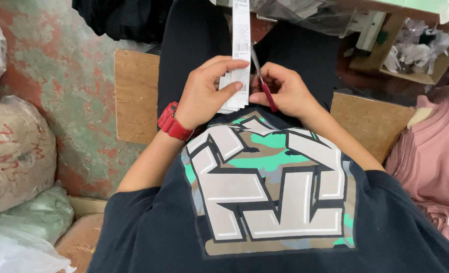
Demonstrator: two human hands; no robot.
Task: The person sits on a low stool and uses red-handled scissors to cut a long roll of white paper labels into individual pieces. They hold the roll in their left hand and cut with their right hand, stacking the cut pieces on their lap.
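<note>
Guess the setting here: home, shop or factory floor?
Probably a garment workshop: the left hand holds a long strip of white labels, the right hand snips, with stuffed sacks and pink folded garments alongside.

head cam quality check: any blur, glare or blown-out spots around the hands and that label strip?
Head view: even, soft light, no hard shadows; left hand and right hand are sharp, as are the white label strip and red-handled snips. The strip's top reads bright, nearly blown out. Clear plastic at the top edge shows mild glare. Wide-angle stretch bends the floor sacks at the left.
</note>
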